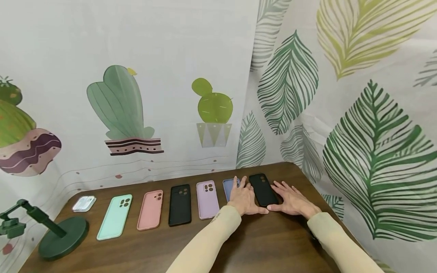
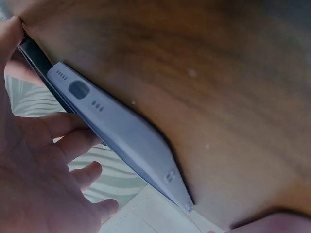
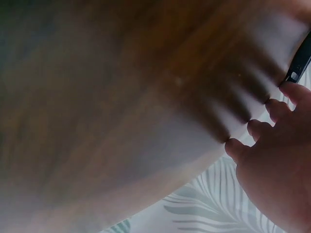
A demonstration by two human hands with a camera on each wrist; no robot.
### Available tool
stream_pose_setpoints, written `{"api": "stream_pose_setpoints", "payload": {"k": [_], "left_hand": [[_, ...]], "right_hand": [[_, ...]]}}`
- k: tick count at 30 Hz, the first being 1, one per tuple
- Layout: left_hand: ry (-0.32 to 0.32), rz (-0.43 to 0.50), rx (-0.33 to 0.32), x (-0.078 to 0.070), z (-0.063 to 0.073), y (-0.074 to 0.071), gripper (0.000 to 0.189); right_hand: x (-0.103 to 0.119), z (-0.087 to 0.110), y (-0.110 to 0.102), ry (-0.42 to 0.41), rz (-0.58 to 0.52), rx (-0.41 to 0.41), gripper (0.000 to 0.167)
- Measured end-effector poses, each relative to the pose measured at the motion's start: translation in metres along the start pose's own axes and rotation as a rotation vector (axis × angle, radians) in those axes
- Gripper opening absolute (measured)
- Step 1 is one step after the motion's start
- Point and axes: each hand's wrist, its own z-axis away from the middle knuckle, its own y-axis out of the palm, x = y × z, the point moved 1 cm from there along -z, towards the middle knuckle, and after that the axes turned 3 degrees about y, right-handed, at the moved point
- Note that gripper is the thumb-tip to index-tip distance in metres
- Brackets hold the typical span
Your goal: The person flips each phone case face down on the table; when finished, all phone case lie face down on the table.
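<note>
A black phone case (image 1: pixel 263 189) lies on the wooden table at the right of a row, its camera cutouts toward the wall. My left hand (image 1: pixel 242 199) is at its left side with fingers stretched forward, partly covering a blue phone case (image 1: pixel 227 185). On the other side, my right hand (image 1: pixel 291 201) has its fingers spread and fingertips on the table. Both thumbs point inward and come together at the black case's near end. The left wrist view shows the blue case's (image 2: pixel 121 131) port end beside my fingers. The black case's edge (image 3: pixel 297 65) appears in the right wrist view.
Leftward in the row lie a lilac case (image 1: pixel 207 201), another black case (image 1: pixel 179 208), a pink case (image 1: pixel 150 210) and a mint case (image 1: pixel 115 220). A small white box (image 1: pixel 84 204) and a green lamp stand (image 1: pixel 65 237) are at the far left. Patterned cloth walls border the table.
</note>
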Motion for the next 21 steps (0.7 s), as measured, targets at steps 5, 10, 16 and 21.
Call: {"api": "stream_pose_setpoints", "payload": {"k": [5, 10, 16, 21], "left_hand": [[0.018, 0.019, -0.011, 0.0, 0.005, -0.003, 0.102], [0.023, 0.048, -0.009, -0.002, 0.007, -0.005, 0.096], [0.02, 0.101, -0.003, -0.004, 0.01, -0.01, 0.085], [0.007, 0.16, -0.017, -0.004, 0.01, -0.012, 0.083]], "right_hand": [[0.0, 0.001, 0.001, -0.005, -0.007, -0.013, 0.098], [0.0, 0.005, 0.001, -0.008, -0.022, -0.044, 0.095], [0.004, 0.013, -0.003, -0.007, -0.055, -0.086, 0.094], [0.011, 0.016, -0.008, 0.028, -0.082, -0.1, 0.098]]}}
